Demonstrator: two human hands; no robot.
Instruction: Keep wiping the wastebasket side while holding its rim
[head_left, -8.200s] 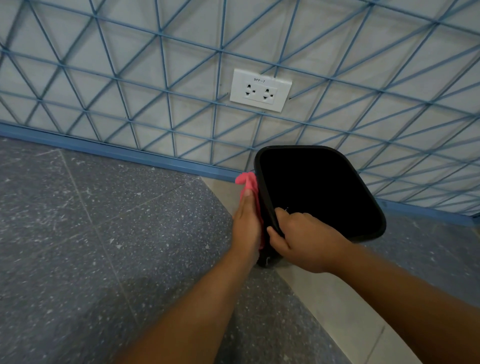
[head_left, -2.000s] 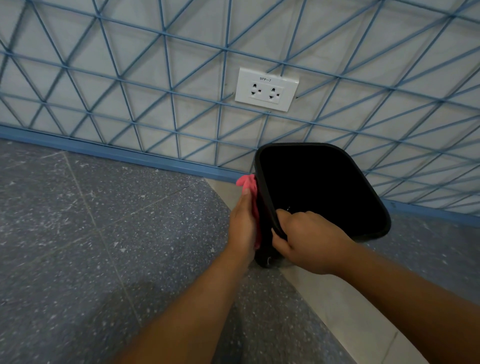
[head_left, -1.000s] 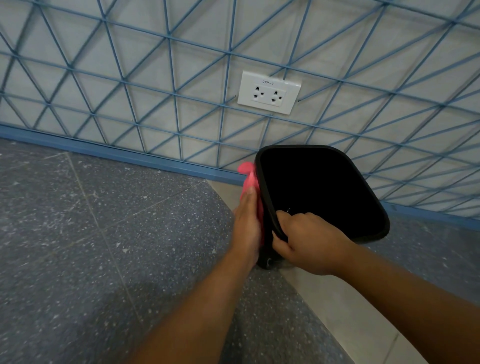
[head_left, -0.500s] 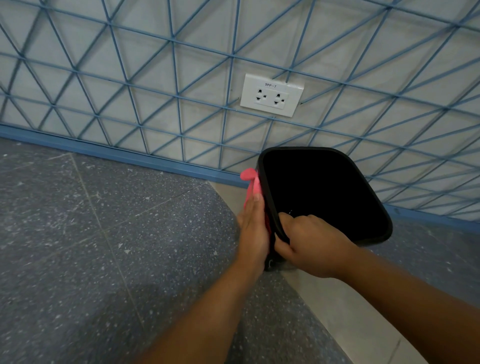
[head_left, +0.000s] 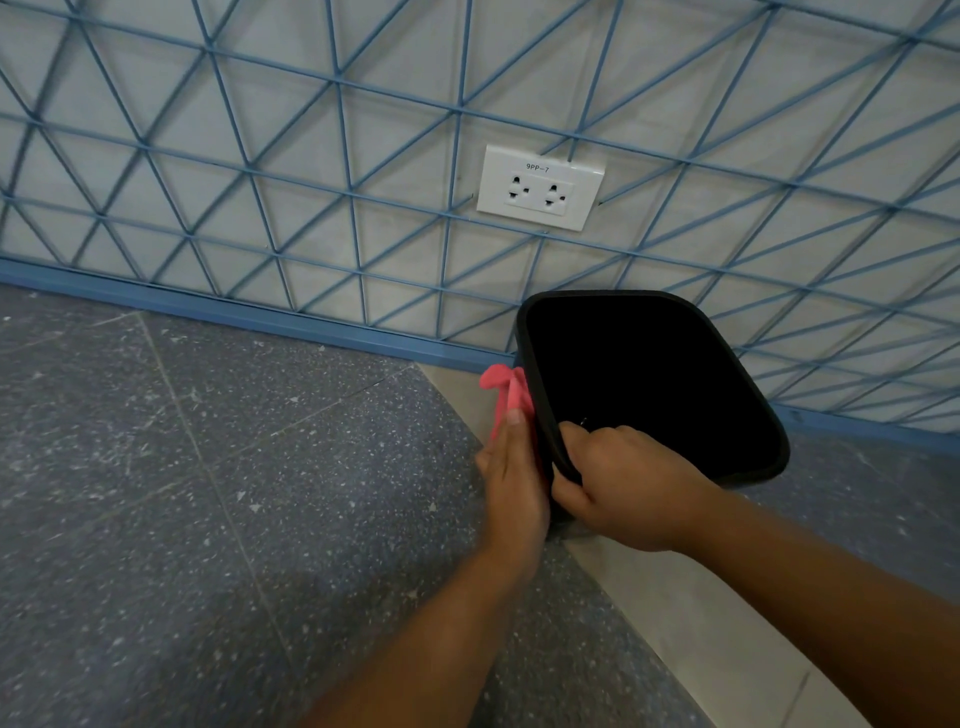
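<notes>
The left hand (head_left: 514, 483), fingers straight, has slid the pink cloth (head_left: 506, 397) a little further up the bin's (head_left: 649, 384) outer side, so wiping continues, while the right hand (head_left: 618, 488) still grips the near rim by the wall (head_left: 260, 171).

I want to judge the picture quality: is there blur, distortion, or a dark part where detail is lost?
Head view: the wall's blue grid lines bow with wide-angle distortion; the black bin interior is pure dark, no detail visible; the socket label reads sharp; the left hand pressing the pink cloth is slightly soft; the right hand gripping the rim looks clear; a soft shadow lies on the floor.
</notes>
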